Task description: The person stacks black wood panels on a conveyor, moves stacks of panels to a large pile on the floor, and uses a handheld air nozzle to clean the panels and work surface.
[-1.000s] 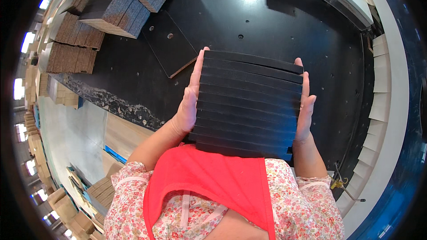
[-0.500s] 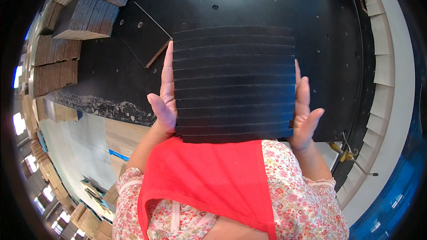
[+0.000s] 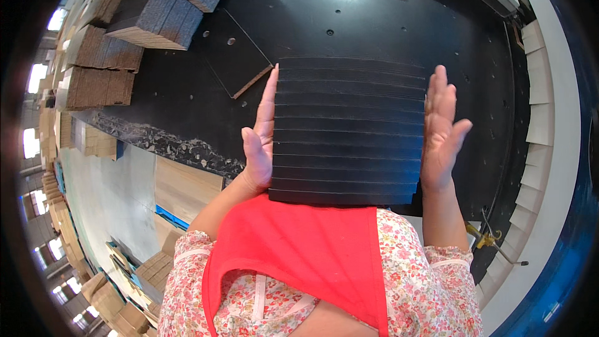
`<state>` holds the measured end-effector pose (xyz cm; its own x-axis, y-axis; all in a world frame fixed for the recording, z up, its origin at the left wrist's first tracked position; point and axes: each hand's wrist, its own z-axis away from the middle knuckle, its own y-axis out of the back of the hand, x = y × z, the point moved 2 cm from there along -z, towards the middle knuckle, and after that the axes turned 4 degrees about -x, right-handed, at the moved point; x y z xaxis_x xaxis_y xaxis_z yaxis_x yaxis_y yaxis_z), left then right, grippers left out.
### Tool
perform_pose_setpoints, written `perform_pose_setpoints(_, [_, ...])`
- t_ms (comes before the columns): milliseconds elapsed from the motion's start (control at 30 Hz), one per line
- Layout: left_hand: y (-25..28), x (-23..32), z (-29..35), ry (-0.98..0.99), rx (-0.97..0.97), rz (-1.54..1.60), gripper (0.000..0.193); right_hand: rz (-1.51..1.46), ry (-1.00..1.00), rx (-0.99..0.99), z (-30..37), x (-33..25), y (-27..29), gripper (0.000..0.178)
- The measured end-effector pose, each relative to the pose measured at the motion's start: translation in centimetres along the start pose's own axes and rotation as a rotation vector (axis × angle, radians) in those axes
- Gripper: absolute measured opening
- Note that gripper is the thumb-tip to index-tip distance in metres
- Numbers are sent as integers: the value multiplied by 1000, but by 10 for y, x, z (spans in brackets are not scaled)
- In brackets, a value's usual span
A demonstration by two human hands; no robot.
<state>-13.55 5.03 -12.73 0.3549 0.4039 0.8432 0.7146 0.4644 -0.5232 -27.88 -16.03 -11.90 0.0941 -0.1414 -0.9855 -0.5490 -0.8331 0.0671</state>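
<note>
A row of black boards (image 3: 349, 131), overlapping like steps, lies in front of my body. My left hand (image 3: 261, 150) is flat along their left ends, fingers stretched out and thumb raised. At the opposite side my right hand (image 3: 440, 134) stands on edge, palm toward the boards' right ends, fingers extended and thumb apart. Whether its palm touches all of them is hard to tell. The near edge of the boards lies against the red apron (image 3: 299, 256). Neither hand is wrapped round anything.
Stacks of brown-edged boards (image 3: 103, 86) stand at the far left. A single dark board (image 3: 240, 56) lies askew beyond my left hand. The black work table (image 3: 374, 31) has a worn left edge. To the right are a pale rail (image 3: 541, 112) and a yellow-handled metal part (image 3: 486, 237).
My right hand has moved farther up along the boards' right side and straightened. The nearest board has shifted left, so the left ends line up more evenly. The whole view has shifted slightly.
</note>
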Motion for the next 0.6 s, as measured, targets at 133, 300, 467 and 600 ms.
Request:
perform_pose_setpoints(133, [3,1,2,13,10,-70,105,-467,-165,-155,-11,1,-21,90])
perform_pose_setpoints(300, [19,16,-1,123,-94,-397,122,-231,-189,-292,-14,10,-3,104])
perform_pose_setpoints(467, [67,52,-12,183,-644,-922,167,207,-182,-578,-36,5,39,141])
perform_pose_setpoints(600, [69,64,-20,113,-827,-1316,168,586,143,-948,-58,-5,60,149])
